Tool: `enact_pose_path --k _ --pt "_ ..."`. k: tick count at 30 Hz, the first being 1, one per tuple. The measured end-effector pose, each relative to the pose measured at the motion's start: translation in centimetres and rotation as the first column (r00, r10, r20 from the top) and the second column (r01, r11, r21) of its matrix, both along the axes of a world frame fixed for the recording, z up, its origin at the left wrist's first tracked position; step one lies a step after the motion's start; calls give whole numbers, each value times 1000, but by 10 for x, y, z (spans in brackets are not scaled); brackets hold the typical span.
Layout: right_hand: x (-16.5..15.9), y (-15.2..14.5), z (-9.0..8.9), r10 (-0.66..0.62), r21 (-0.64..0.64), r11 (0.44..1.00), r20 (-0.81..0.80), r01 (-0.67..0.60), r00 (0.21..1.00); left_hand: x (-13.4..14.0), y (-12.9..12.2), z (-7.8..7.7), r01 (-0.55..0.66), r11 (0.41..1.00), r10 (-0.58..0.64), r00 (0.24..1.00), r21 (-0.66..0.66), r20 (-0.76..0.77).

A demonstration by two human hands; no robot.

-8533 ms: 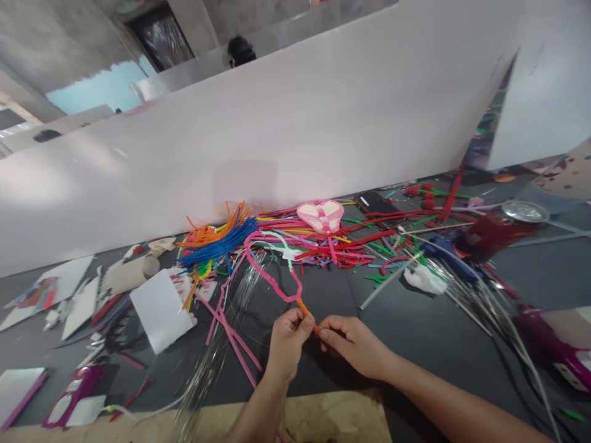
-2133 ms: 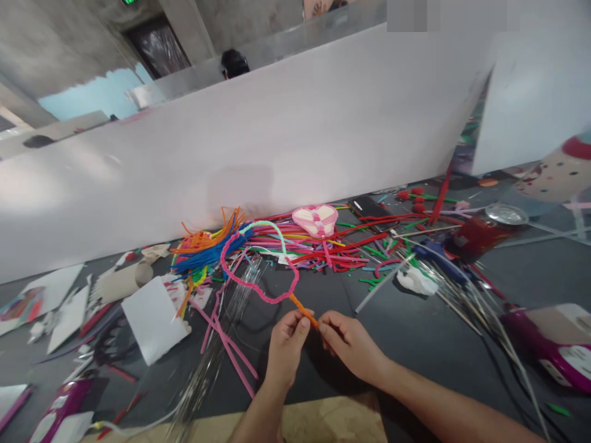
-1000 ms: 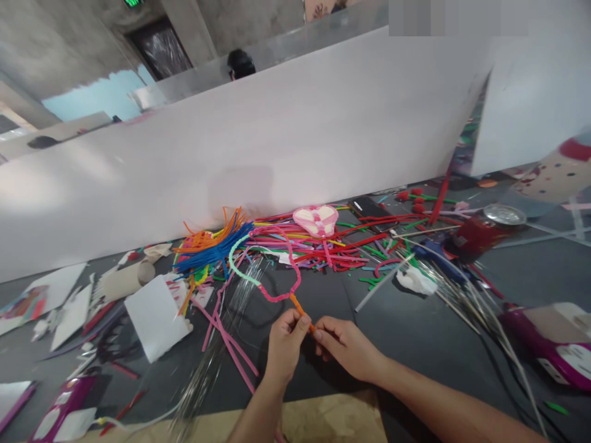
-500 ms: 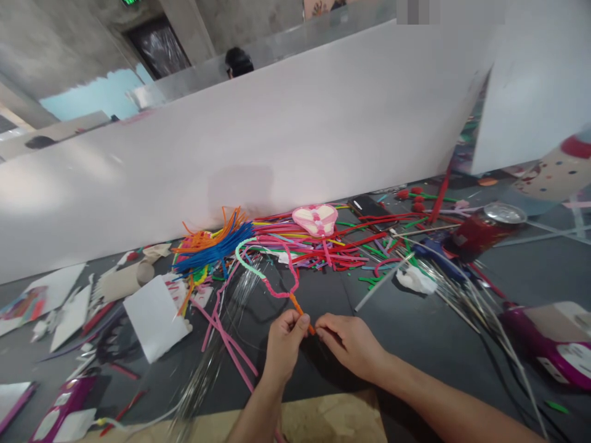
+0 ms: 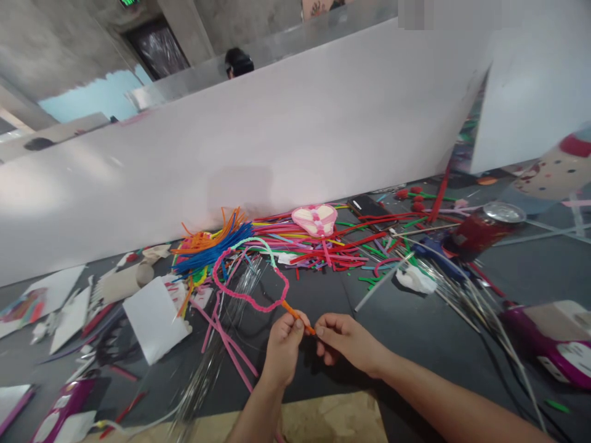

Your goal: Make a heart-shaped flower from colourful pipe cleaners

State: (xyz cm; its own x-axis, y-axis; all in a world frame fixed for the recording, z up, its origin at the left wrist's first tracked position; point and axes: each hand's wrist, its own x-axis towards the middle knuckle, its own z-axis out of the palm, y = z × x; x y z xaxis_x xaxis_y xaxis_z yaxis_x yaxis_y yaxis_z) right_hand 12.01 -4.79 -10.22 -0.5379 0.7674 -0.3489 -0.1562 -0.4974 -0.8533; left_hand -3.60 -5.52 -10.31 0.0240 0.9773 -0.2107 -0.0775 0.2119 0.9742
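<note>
Left grip [image 5: 282, 346] and right grip [image 5: 351, 342] pinch the orange stem [image 5: 290, 309]. The loop [image 5: 265, 308] beyond them looks light, bendy; hold the stem.

Room to pass over tabletop [image 5: 330, 292] right of the loop [image 5: 263, 308]; heaped pipe cleaners [image 5: 284, 231] and white panel [image 5: 323, 135] block beyond

A white partition [image 5: 323, 135] stands before a rough grey wall [image 5: 258, 27].

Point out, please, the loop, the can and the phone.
Loop [image 5: 252, 301]: head view, pink strand on its near side.
Can [image 5: 481, 233]: head view, on its red side.
Phone [image 5: 370, 207]: head view, on its dark surface.
</note>
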Motion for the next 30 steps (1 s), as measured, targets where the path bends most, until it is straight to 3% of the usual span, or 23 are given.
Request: enact_pose_path --k 4,7,11,16,19,23,27,30 --pt "0 -1 2 55 -35 998 -45 -57 997 1 0 4 69 998 -69 993 -2 91" --pt "-1 -3 3 -33 143 989 77 21 996 2 1 4 14 1000 -14 999 -11 29" --pt "1 -4 2 -158 418 908 300 19 941 4 4 4 -65 998 65 989 10 -131" --pt "3 -4 1 -227 567 821 426 -62 876 5 5 10 -60 998 56 976 -14 -209" --pt "2 -4 1 -175 498 866 394 -50 902 3 4 11 -48 999 47 973 4 -227" --pt "0 -2 1 -54 289 957 230 -16 972 1 4 10 -17 1000 21 973 19 -230" --pt "-1 -2 0 15 156 987 89 -29 996 1 4 11 15 1000 -14 982 0 -186" --pt "-1 -3 -1 42 106 993 9 -43 999 1 3 11 51 998 -54 996 -43 -69"
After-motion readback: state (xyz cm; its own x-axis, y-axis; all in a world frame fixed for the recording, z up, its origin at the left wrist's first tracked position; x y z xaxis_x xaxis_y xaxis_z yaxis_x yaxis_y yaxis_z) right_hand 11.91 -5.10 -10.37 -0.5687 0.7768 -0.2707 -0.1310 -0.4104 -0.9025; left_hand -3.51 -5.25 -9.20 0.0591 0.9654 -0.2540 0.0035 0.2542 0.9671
